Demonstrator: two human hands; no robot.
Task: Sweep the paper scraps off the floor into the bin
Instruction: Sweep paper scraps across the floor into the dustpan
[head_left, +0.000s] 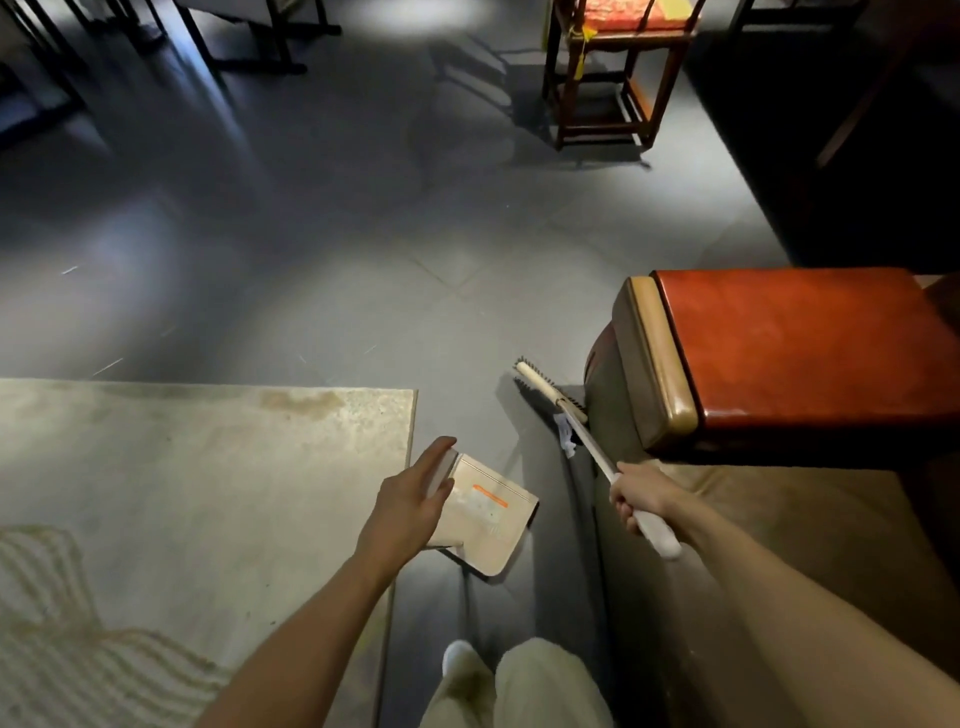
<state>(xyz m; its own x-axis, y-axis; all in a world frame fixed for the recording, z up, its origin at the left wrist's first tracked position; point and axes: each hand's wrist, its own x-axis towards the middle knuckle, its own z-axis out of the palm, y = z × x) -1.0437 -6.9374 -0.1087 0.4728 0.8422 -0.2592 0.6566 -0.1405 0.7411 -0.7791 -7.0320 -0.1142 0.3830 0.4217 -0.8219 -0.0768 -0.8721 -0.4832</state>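
The left hand (415, 501) holds the one beige dustpan (493, 525) by its handle, thumb against fingers; the right hand (641, 496) grips the one broom (592, 446), with one pale paper scrap (566, 439) just by its head on the floor (311, 312). The dustpan's orange label is too blurred to read

One view only: a head-worn wide-angle camera, looking forward and steeply down at the floor (322, 312). Forearms enter from the bottom edge. Left hand (410, 499) with dustpan (493, 525) and right hand (641, 496) with broom (592, 444) sit lower centre, close to the lens. Person's legs (545, 686) at bottom edge. Chair (613, 78) at top edge, farthest off. Rug (182, 467) fills lower left.
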